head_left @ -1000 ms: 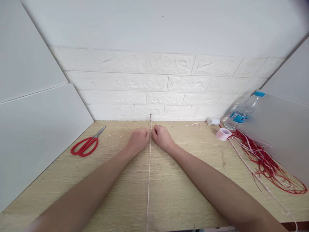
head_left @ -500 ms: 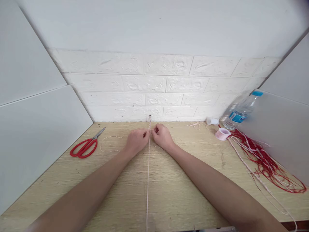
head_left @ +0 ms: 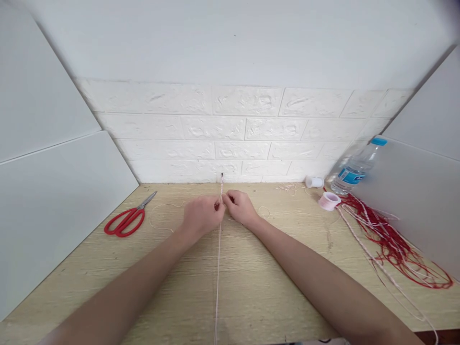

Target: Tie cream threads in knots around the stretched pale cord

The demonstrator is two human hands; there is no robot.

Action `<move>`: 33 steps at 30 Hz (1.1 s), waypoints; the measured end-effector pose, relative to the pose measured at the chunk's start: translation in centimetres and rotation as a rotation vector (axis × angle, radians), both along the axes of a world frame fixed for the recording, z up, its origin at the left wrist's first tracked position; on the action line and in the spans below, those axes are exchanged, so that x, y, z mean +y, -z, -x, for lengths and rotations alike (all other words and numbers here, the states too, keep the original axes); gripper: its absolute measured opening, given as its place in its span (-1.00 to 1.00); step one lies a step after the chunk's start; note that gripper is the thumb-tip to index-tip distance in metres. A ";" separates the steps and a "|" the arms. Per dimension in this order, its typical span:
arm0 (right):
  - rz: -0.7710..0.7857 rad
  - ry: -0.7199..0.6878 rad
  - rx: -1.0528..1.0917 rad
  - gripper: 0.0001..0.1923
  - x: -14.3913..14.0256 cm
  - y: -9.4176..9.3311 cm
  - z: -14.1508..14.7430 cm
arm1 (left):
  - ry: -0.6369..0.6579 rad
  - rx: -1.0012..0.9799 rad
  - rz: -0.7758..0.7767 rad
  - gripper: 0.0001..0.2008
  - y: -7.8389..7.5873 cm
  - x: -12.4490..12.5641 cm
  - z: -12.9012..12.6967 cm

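Fingers: both hands pinch the cord (head_left: 217, 268) at centre frame, fingertips meeting just below the nail (head_left: 222, 175).
Scissors: red handles, lying left on the bench (head_left: 251, 287), well apart from the hands (head_left: 124, 220).
Left hand: curled, thumb and forefinger closed on the cord (head_left: 201, 215).
Cord: thin, pale, stretched taut from the nail at the wall down the middle to the bottom edge; probably light, limp and slippery, so best gripped close to the knot point with fingertips.
Right hand: likewise clenched on the cord, touching the left (head_left: 241, 207).
Spool: pink, upper right (head_left: 327, 201).
Bottle: lying beside it (head_left: 354, 167).
Red threads: loose tangle, far right (head_left: 395, 244).
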State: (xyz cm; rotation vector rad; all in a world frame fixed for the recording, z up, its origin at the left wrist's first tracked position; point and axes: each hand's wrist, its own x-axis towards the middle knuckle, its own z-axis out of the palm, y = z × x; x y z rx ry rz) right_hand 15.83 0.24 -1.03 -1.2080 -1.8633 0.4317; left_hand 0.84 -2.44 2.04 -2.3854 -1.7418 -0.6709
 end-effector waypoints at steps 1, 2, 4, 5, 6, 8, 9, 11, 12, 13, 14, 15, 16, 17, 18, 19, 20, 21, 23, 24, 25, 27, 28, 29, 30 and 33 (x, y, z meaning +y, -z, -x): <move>0.017 -0.009 0.015 -0.60 0.0 0.0 0.0 | 0.028 0.011 0.009 -0.70 -0.1 -0.2 -0.2; 0.037 -0.016 0.032 -0.58 0.0 -0.1 0.0 | 0.054 0.022 0.020 -0.71 -0.3 -0.5 -0.3; 0.076 -0.028 0.067 -0.55 0.1 0.0 -0.1 | 0.098 0.042 0.046 -0.72 -0.4 -1.0 -0.7; 0.094 -0.037 0.084 -0.55 0.1 0.0 -0.1 | 0.113 0.053 0.062 -0.71 -0.5 -1.3 -0.8; 0.112 -0.050 0.099 -0.56 0.1 0.1 -0.1 | 0.132 0.064 0.084 -0.70 -0.6 -1.7 -0.9; 0.141 -0.078 0.123 -0.62 0.2 0.2 -0.1 | 0.181 0.077 0.135 -0.70 -0.9 -2.4 -0.9; 0.151 -0.091 0.131 -0.66 0.2 0.2 -0.1 | 0.222 0.079 0.161 -0.70 -1.0 -2.7 -0.9; 0.151 -0.103 0.138 -0.74 0.2 0.3 -0.1 | 0.238 0.062 0.182 -0.69 -1.2 -3.3 -0.8; 0.142 -0.103 0.137 -0.78 0.1 0.3 -0.1 | 0.234 0.042 0.187 -0.68 -1.3 -3.6 -0.7; 0.126 -0.100 0.131 -0.81 0.1 0.3 -0.2 | 0.221 0.015 0.190 -0.67 -1.3 -3.7 -0.6; 0.106 -0.097 0.119 -0.84 0.0 0.2 -0.2 | 0.209 -0.017 0.191 -0.67 -1.3 -3.8 -0.4; 0.083 -0.095 0.103 -0.86 -0.1 0.2 -0.2 | 0.196 -0.050 0.192 -0.67 -1.2 -3.7 -0.2; 0.057 -0.094 0.083 -0.89 -0.2 0.1 -0.2 | 0.180 -0.084 0.189 -0.67 -1.1 -3.6 0.0; 0.032 -0.093 0.061 -0.92 -0.3 0.0 -0.2 | 0.164 -0.115 0.183 -0.67 -1.0 -3.4 0.2; 0.009 -0.092 0.040 -0.94 -0.4 -0.1 -0.2 | 0.140 -0.141 0.172 -0.67 -0.8 -3.2 0.4; -0.011 -0.088 0.020 -0.96 -0.5 -0.3 -0.2 | 0.110 -0.165 0.159 -0.66 -0.6 -2.9 0.7; -0.026 -0.081 0.004 -0.96 -0.7 -0.5 -0.2 | 0.079 -0.188 0.142 -0.66 -0.5 -2.6 0.9; -0.035 -0.074 -0.009 -0.97 -0.9 -0.7 -0.2 | 0.054 -0.211 0.126 -0.67 -0.3 -2.3 1.1; -0.041 -0.063 -0.024 -0.97 -1.5 -1.2 -0.1 | 0.010 -0.266 0.092 -0.75 -0.1 -1.8 1.5; -0.038 -0.061 -0.025 -0.97 -1.9 -1.4 0.0 | 0.006 -0.286 0.083 -0.76 -0.1 -1.6 1.7; -0.033 -0.059 -0.023 -0.96 -2.5 -1.7 0.0 | 0.028 -0.291 0.080 -0.72 -0.1 -1.5 1.8; 0.002 -0.074 0.001 -0.95 -3.7 -2.2 0.0 | 0.148 -0.272 0.094 -0.61 -0.2 -1.3 2.0; 0.042 -0.090 0.031 -0.94 -4.3 -2.4 -0.1 | 0.234 -0.251 0.104 -0.59 -0.2 -1.3 2.0; 0.118 -0.122 0.081 -0.93 -5.0 -2.6 -0.3 | 0.322 -0.227 0.110 -0.60 -0.3 -1.4 2.1; 0.227 -0.156 0.156 -0.91 -5.6 -2.7 -0.5 | 0.398 -0.201 0.111 -0.63 -0.4 -1.4 2.1; 0.495 -0.253 0.420 -0.84 -6.7 -2.9 -1.5 | 0.463 -0.161 0.081 -0.74 -0.5 -1.5 2.3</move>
